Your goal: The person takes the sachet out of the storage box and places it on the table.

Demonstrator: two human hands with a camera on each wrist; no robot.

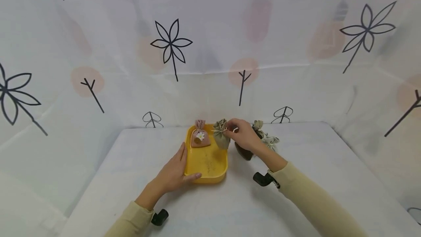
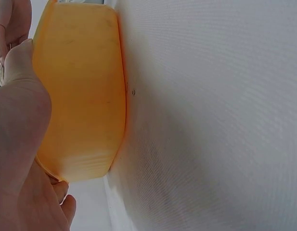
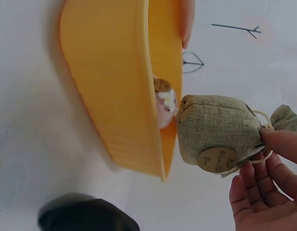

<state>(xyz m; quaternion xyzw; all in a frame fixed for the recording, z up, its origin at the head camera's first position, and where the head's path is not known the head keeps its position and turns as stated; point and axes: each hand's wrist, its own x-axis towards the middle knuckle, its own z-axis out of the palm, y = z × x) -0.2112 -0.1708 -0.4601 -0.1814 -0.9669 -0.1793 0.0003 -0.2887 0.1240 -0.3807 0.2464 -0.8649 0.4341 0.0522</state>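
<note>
Yellow tray (image 1: 206,164) sits on the white-covered table (image 1: 296,200), long side running away from the person. Left hand (image 1: 175,173) rests on the tray's near left corner, fingers straight along the left rim and thumb laid across the near rim; the left wrist view shows the thumb (image 2: 18,96) pressed on the tray's outer wall (image 2: 81,96). Right hand (image 1: 243,134) pinches the gathered neck of a green drawstring pouch (image 1: 222,134), fingertips curled around the tie; the pouch hangs over the tray's far right edge, its bottom at the rim in the right wrist view (image 3: 215,132). A round tan tag (image 3: 217,159) on the pouch carries cursive writing, too small to read. A pink pouch (image 1: 200,136) with a white flower and a round tan tag lies inside the tray at its far left corner; part of it shows in the right wrist view (image 3: 165,108). Behind the right hand, on the table just right of the tray, a dark brown pouch (image 1: 244,153) and a pale green pouch (image 1: 269,140) lie together, partly hidden. Backdrop is a white sheet (image 1: 210,46) printed with black flower and twig outlines; no lettering on it.
</note>
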